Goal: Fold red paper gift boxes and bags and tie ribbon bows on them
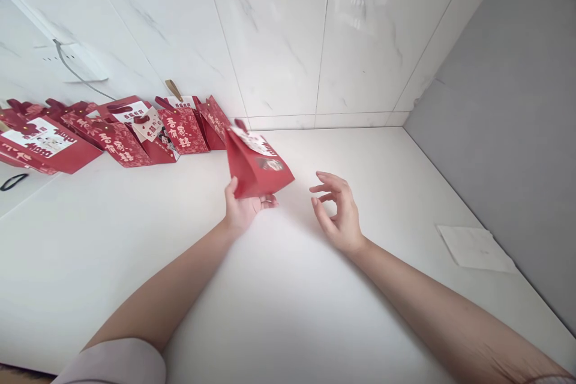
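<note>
Head view: left hand (242, 213) cups the red box (270, 177) from below; right hand (341, 219), loosely curled and empty, hovers right of it; other boxes (184, 132) stand left.

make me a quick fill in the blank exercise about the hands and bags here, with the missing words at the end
1. The left hand holds a bag whose main colour is ____.
2. The right hand holds ____.
3. The other bags stand in the ____ half of the picture.
4. The white sheet lies in the ____ half of the picture.

Missing words: red; nothing; left; right.
</note>
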Available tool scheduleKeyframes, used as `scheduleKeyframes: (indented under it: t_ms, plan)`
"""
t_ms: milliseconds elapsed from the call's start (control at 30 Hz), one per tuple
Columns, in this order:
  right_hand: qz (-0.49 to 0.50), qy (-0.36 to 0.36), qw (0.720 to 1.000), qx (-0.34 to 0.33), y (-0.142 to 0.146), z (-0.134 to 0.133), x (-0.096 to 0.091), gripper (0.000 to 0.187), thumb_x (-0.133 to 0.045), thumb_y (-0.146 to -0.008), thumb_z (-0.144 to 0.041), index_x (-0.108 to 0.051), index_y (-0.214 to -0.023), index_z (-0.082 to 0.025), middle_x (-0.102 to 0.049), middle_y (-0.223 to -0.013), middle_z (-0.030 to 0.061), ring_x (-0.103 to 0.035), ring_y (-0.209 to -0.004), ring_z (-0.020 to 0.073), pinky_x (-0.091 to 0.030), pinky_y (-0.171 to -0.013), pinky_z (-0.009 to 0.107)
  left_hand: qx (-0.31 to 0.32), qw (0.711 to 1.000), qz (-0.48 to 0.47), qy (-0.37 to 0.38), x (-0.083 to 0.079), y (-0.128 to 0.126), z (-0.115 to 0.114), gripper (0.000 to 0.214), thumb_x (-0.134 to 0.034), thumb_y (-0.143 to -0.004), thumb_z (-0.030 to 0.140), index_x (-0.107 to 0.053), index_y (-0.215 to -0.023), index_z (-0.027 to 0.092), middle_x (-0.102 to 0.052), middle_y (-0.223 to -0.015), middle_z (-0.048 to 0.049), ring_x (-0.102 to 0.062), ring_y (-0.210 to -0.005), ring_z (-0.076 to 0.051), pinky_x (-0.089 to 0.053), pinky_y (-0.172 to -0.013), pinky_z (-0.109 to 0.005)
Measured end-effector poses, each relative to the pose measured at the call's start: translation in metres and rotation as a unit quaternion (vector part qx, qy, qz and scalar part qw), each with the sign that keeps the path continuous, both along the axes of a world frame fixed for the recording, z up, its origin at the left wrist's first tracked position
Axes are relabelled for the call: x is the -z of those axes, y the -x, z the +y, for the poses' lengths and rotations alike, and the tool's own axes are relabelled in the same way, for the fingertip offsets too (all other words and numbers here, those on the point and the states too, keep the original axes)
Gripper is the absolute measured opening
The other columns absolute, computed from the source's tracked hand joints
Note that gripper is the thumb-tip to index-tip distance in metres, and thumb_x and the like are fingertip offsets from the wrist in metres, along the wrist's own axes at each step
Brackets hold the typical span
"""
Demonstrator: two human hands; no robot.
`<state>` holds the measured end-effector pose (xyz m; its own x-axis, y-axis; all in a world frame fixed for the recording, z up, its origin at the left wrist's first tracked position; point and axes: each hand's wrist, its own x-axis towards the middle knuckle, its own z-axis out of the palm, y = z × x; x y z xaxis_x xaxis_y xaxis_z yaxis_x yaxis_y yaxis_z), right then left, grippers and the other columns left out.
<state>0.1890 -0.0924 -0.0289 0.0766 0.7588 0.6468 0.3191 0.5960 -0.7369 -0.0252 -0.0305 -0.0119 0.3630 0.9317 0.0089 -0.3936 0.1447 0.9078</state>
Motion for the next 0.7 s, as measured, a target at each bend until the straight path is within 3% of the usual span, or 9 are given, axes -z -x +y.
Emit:
scheduleKeyframes:
  t_ms: [67, 200, 433, 700]
  plan:
    - [0.007, 0.027, 1.000, 0.011, -0.0009, 0.0015, -0.0004, 0.038, -0.050, -0.093, -0.024, -0.041, -0.129, -0.030, -0.047, -0.131, 0.0113, -0.065, -0.093, 0.0195, -0.057, -0.062, 0.033, 0.000, 0.998, -0.053, 0.042, -0.0014, 0.0045, 0.0046, 0.077, -0.027, -0.078, 0.079, -0.063, -0.108, 0.018, -0.066, -0.094, -0.0128, -0.057, -0.067, -0.022, -0.049, -0.070, -0.043]
    - [0.000, 0.070, 0.998, 0.010, -0.0018, 0.0020, -0.0006, 0.034, -0.049, -0.093, -0.028, -0.042, -0.126, -0.029, -0.049, -0.128, 0.0104, -0.064, -0.089, 0.0184, -0.050, -0.048, 0.027, -0.005, 0.991, -0.109, 0.083, -0.0005, 0.0087, 0.0108, 0.078, -0.026, -0.073, 0.084, -0.064, -0.093, 0.019, -0.065, -0.095, -0.0121, -0.050, -0.060, -0.017, -0.048, -0.071, -0.041]
    - [-0.004, 0.088, 0.996, -0.009, -0.0015, 0.0018, 0.0014, 0.029, -0.050, -0.093, -0.027, -0.046, -0.121, -0.028, -0.054, -0.122, 0.0084, -0.062, -0.084, 0.0163, -0.048, -0.046, 0.024, 0.009, 0.986, -0.135, 0.096, 0.0002, 0.0079, 0.0086, 0.075, -0.029, -0.073, 0.084, -0.063, -0.093, 0.020, -0.065, -0.099, -0.0121, -0.046, -0.056, -0.015, -0.049, -0.071, -0.041]
    - [-0.009, 0.094, 0.995, -0.020, -0.0024, 0.0033, 0.0038, 0.028, -0.052, -0.092, -0.027, -0.048, -0.119, -0.028, -0.054, -0.123, 0.0078, -0.061, -0.083, 0.0160, -0.043, -0.038, 0.020, 0.040, 0.985, -0.140, 0.093, -0.0008, 0.0107, 0.0109, 0.060, -0.029, -0.078, 0.067, -0.061, -0.094, 0.018, -0.065, -0.095, -0.0141, -0.047, -0.058, -0.018, -0.046, -0.073, -0.042]
